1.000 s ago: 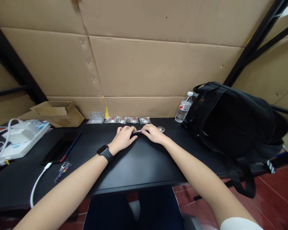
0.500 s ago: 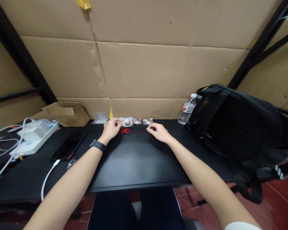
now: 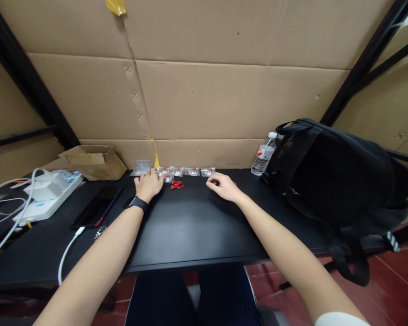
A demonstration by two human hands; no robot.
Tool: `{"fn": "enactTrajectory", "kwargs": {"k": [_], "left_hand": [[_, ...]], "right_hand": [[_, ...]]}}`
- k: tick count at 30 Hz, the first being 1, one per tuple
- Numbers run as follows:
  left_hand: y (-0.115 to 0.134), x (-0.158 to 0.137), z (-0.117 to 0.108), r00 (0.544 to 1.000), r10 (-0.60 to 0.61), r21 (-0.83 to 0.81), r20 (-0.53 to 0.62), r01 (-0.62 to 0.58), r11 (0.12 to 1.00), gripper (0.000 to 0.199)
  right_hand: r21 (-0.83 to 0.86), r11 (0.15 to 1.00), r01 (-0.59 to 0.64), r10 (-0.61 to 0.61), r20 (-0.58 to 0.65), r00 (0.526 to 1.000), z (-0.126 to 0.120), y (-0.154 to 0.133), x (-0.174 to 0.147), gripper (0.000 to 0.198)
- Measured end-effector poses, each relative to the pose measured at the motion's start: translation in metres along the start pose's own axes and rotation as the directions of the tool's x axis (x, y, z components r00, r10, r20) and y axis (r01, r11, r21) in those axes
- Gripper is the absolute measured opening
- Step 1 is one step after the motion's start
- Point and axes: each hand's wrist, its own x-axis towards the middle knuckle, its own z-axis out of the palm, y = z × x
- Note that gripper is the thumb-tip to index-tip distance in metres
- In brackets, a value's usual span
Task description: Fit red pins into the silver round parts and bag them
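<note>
My left hand (image 3: 148, 184), with a dark watch (image 3: 138, 203) at its wrist, is open with fingers spread on the table's far side. Its fingertips are at a small clear plastic packet (image 3: 167, 178). More such packets with red marks inside, among them one packet (image 3: 178, 171) and another packet (image 3: 192, 171), lie in a row along the back. In front of them is a small heap of red pieces (image 3: 177, 185). My right hand (image 3: 224, 186) rests beside the rightmost packet (image 3: 208, 172), thumb and fingers curled together. What it holds, if anything, is hidden.
At the right stand a water bottle (image 3: 264, 154) and a large black backpack (image 3: 340, 194). To the left are a paper bag (image 3: 98, 170), a white power strip (image 3: 51, 199), a phone (image 3: 95, 206) and a pen (image 3: 109, 206). A cardboard wall (image 3: 197, 104) closes off the back.
My left hand has let go of a packet at the back row and shifted left, its fingers spreading. More of the row now shows. My right hand stays in place.
</note>
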Motion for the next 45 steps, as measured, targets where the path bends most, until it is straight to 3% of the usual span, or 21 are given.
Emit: {"fn": "enactTrajectory", "kwargs": {"k": [3, 6, 19, 27, 38, 45], "left_hand": [[0.014, -0.007, -0.001, 0.999, 0.046, 0.016, -0.029, -0.045, 0.999, 0.071], [0.021, -0.009, 0.001, 0.997, 0.057, 0.027, -0.061, -0.055, 0.998, 0.068], [0.016, -0.003, 0.003, 0.997, 0.065, 0.040, -0.047, -0.063, 0.997, 0.052], [0.017, -0.006, 0.008, 0.990, 0.079, 0.046, -0.120, -0.074, 0.996, 0.063], [0.017, 0.003, 0.006, 1.000, -0.022, 0.010, -0.010, 0.022, 1.000, 0.051], [0.015, 0.002, 0.011, 0.999, -0.024, -0.047, -0.035, 0.022, 0.999, 0.048]], "right_hand": [[-0.024, 1.000, 0.014, -0.014, -0.005, 1.000, -0.002, 0.001, 0.000, 0.011], [-0.044, 0.999, 0.011, -0.012, -0.010, 1.000, -0.004, 0.003, 0.000, 0.010], [-0.084, 0.996, -0.007, 0.008, 0.014, 1.000, -0.005, 0.011, -0.001, 0.011], [-0.076, 0.997, -0.005, 0.006, 0.005, 1.000, -0.007, 0.010, 0.000, 0.013], [-0.060, 0.998, 0.002, -0.001, 0.015, 1.000, -0.008, 0.008, 0.000, 0.014], [-0.069, 0.997, 0.020, -0.018, 0.019, 1.000, -0.010, 0.008, -0.001, 0.012]]}}
